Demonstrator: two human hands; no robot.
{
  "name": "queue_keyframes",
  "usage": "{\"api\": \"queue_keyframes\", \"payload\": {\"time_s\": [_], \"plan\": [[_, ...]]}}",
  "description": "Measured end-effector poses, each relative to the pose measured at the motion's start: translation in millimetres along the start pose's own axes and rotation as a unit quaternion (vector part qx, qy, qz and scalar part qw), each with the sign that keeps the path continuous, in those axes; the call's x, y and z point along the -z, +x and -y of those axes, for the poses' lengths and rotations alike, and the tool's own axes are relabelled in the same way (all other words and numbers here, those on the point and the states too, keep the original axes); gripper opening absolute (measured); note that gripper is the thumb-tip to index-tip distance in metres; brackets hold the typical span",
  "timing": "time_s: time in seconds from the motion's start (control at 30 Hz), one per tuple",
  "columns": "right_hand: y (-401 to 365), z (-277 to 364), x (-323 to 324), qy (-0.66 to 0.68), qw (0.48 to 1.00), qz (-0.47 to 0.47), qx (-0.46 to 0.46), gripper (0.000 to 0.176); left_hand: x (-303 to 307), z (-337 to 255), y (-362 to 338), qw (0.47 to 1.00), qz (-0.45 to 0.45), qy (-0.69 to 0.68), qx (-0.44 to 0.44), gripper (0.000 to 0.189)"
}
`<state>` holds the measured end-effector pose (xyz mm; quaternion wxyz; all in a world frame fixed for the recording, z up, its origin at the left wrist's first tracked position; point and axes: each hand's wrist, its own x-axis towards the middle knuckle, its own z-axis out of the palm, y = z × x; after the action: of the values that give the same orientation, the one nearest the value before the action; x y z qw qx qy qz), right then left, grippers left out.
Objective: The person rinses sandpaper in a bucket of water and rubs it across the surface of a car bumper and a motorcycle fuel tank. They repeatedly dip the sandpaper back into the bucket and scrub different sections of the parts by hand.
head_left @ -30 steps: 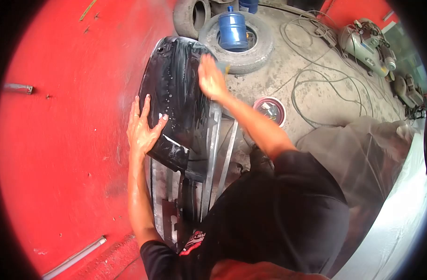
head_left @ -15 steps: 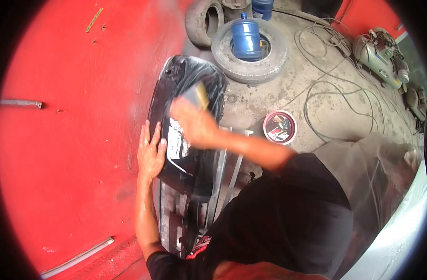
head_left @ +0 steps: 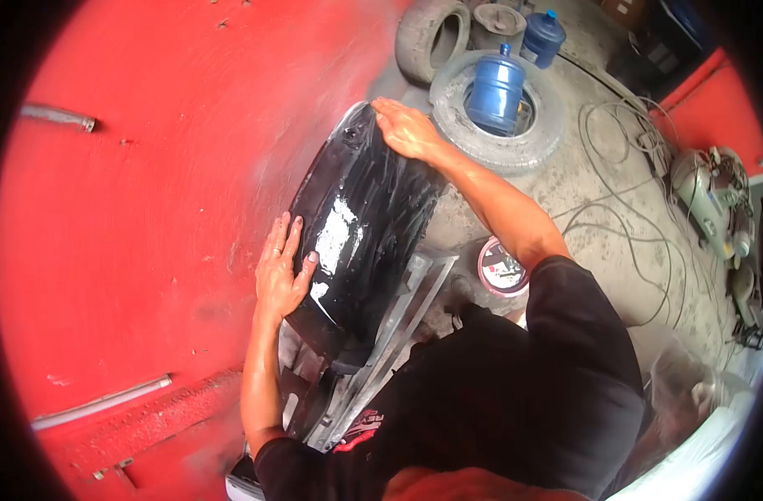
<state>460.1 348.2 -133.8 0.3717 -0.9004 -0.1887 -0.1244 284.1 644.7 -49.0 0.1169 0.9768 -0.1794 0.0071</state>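
Observation:
A glossy black car part (head_left: 369,217), curved like a bumper and streaked with wet-looking marks, lies along the red wall. It rests over a metal frame (head_left: 406,305). My left hand (head_left: 284,275) lies on its left edge, fingers apart and stretched out. At the far end, my right hand (head_left: 408,129) presses on the top edge with its fingers together. Whatever may be under those fingers is hidden. A round tub (head_left: 504,267) with dark and white contents stands on the floor, partly behind my right forearm.
The red wall (head_left: 148,217) runs close on the left. Beyond the part are a lying tire (head_left: 548,146) with a blue water jug (head_left: 496,93) in it, another tire (head_left: 432,42) and a second jug (head_left: 543,37). Hoses (head_left: 628,238) and a compressor (head_left: 703,200) are on the right.
My right hand has moved from the middle of the part to its far end. The grey and yellowish flat piece at that hand no longer shows. The view has shifted; my left hand stays on the edge.

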Motion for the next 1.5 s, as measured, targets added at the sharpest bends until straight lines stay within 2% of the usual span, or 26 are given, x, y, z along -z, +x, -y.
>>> {"api": "queue_keyframes", "payload": {"time_s": [0.13, 0.23, 0.3, 0.33, 0.37, 0.43, 0.47, 0.5, 0.57, 0.63, 0.67, 0.7, 0.77, 0.83, 0.9, 1.0, 1.03, 1.1, 1.17, 1.2, 1.23, 1.3, 1.33, 1.37, 1.43, 1.5], "plan": [[-13, 11, -12, -0.068, 0.989, -0.01, 0.131, 0.043, 2, 0, 1, 1.0, 0.004, 0.006, 0.004, 0.063], [36, -3, 13, 0.013, 0.996, 0.075, -0.045, 0.041, 2, -1, 0, 1.0, 0.005, 0.003, 0.013, 0.063], [24, 7, -7, 0.05, 0.998, 0.04, 0.025, 0.039, 0, 3, 0, 1.0, 0.005, 0.0, 0.017, 0.063], [7, 21, -15, 0.03, 0.99, -0.009, 0.141, 0.037, 1, 3, 1, 1.0, 0.012, 0.013, 0.017, 0.063], [11, 16, -13, 0.034, 0.989, 0.0, 0.142, 0.037, -3, 3, 2, 0.999, 0.015, 0.01, 0.027, 0.063], [35, 13, 3, 0.016, 0.992, 0.067, 0.104, 0.037, -1, 4, 2, 1.0, 0.0, -0.009, 0.029, 0.065], [60, 24, 20, -0.003, 0.987, 0.159, -0.03, 0.032, -2, 4, 2, 0.998, -0.005, -0.036, 0.059, 0.066], [64, 38, 16, -0.002, 0.987, 0.161, -0.022, 0.032, -3, 6, -1, 0.997, -0.01, -0.034, 0.064, 0.066], [65, 70, 0, -0.162, 0.933, 0.279, 0.16, 0.026, -9, 11, -1, 0.994, -0.07, -0.018, 0.077, 0.066], [6, 124, -45, -0.114, 0.972, 0.118, 0.17, 0.02, -15, 17, -8, 0.991, -0.09, -0.021, 0.097, 0.065], [-16, 167, -39, -0.106, 0.967, 0.161, 0.166, 0.019, -18, 18, -8, 0.984, -0.148, -0.03, 0.098, 0.064], [-32, 177, -69, -0.104, 0.943, -0.032, 0.314, 0.019, -21, 19, -10, 0.973, -0.204, -0.039, 0.098, 0.063], [-41, 181, -91, -0.013, 0.949, 0.075, 0.305, 0.016, -22, 24, -12, 0.966, -0.225, -0.082, 0.103, 0.061], [-6, 145, -48, -0.016, 0.956, 0.158, 0.248, 0.013, -28, 30, -21, 0.966, -0.239, -0.059, 0.082, 0.062], [47, 66, -52, -0.159, 0.969, 0.134, 0.134, 0.014, -30, 28, -21, 0.964, -0.243, -0.049, 0.092, 0.064], [-12, 126, -60, -0.084, 0.969, 0.109, 0.207, 0.018, -28, 29, -16, 0.963, -0.238, -0.095, 0.082, 0.067], [-46, 148, -87, -0.175, 0.937, 0.062, 0.295, 0.021, -28, 31, -14, 0.962, -0.24, -0.101, 0.077, 0.067], [-95, 179, -75, 0.005, 0.946, -0.058, 0.319, 0.028, -26, 34, -17, 0.975, -0.196, -0.098, 0.045, 0.066], [-65, 126, -46, -0.105, 0.937, -0.068, 0.327, 0.028, -23, 32, -17, 0.979, -0.186, -0.082, 0.027, 0.068], [-40, 104, -37, -0.079, 0.975, -0.033, 0.206, 0.029, -23, 32, -17, 0.981, -0.171, -0.083, 0.03, 0.068], [-33, 97, -37, -0.066, 0.975, -0.122, 0.172, 0.027, -23, 31, -16, 0.983, -0.158, -0.085, 0.036, 0.068], [-47, 136, -35, -0.045, 0.988, -0.065, 0.134, 0.025, -23, 30, -18, 0.986, -0.14, -0.079, 0.045, 0.067], [-66, 133, -64, -0.089, 0.947, -0.092, 0.295, 0.025, -24, 34, -17, 0.985, -0.137, -0.103, 0.036, 0.067], [-101, 180, -62, -0.001, 0.957, -0.084, 0.278, 0.023, -25, 38, -12, 0.982, -0.138, -0.128, 0.027, 0.066], [-117, 186, -73, -0.01, 0.967, 0.008, 0.253, 0.023, -23, 38, -14, 0.976, -0.136, -0.165, 0.029, 0.071], [-70, 151, -33, -0.067, 0.971, 0.031, 0.227, 0.019, -22, 38, -16, 0.964, -0.17, -0.199, 0.04, 0.075]]}}
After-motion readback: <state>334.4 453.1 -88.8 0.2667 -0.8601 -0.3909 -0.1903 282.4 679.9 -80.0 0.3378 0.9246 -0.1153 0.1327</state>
